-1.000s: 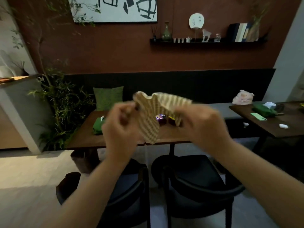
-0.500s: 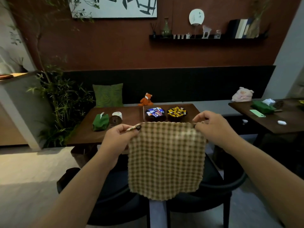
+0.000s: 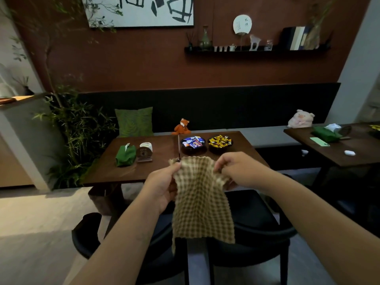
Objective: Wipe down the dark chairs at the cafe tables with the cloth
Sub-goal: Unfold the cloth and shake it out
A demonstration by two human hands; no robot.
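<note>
On the wooden bench two dark bowls hold blue-wrapped sweets and yellow-wrapped sweets. Left hand and right hand pinch the checked cloth, fingers curled, above the dark chairs.

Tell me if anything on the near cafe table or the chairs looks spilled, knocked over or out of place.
Nothing stands out. On the table the two candy bowls, the green tissue pouch and the small sign stand upright, with nothing spilled. The dark chairs sit tucked in. Both hands hold the checked cloth.
</note>
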